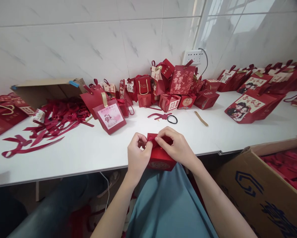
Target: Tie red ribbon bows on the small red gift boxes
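A red gift box (160, 161) with a round patterned print on its side stands at the table's front edge, close to my body. My left hand (139, 150) pinches red ribbon (151, 138) at the top of the box, thumb against forefinger. From the other side my right hand (174, 143) pinches at the same top, its fingers closed on the ribbon as well. The knot or fold between my fingertips is partly hidden. Just beyond the box lie a dark pink ribbon scrap (160, 116) and a black hair tie (172, 119).
Red gift boxes (174, 79) are heaped along the wall, with more bags (250, 105) at right. Loose ribbons (54, 119) spill from a cardboard box (49, 87) at left. A large carton (237, 185) stands lower right. Another person's leg (61, 198) shows under the table.
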`<move>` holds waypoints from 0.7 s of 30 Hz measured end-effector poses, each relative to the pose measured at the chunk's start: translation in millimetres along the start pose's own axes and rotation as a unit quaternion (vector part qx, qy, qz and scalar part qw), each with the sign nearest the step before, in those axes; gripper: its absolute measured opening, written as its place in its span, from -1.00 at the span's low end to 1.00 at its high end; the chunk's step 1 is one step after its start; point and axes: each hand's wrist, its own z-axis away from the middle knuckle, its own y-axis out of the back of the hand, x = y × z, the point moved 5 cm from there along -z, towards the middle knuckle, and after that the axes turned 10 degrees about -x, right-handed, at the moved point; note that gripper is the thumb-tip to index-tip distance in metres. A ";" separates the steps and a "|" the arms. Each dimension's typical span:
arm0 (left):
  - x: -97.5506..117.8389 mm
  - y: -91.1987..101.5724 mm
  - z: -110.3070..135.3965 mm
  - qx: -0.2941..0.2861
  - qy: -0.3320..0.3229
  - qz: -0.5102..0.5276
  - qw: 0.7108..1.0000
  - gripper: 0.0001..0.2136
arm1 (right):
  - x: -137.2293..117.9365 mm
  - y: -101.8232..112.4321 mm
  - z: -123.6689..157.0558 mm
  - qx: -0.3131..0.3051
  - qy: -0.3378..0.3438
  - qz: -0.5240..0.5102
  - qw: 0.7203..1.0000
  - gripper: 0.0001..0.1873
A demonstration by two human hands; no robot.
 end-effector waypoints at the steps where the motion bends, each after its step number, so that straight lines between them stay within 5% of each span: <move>1: -0.8 0.1 0.7 -0.009 -0.009 0.013 1.000 -0.84 | 2.0 0.1 -0.3 0.003 -0.011 -0.007 1.000 -0.85; 6: -5.8 6.8 4.4 -0.021 -0.033 0.118 0.992 -0.88 | 5.1 -0.7 -0.9 -0.002 -0.025 -0.023 0.999 -0.82; 21: -0.1 3.1 3.0 -0.006 0.047 -0.021 0.999 -0.93 | 6.6 0.4 -2.7 -0.026 0.003 -0.053 0.998 -0.83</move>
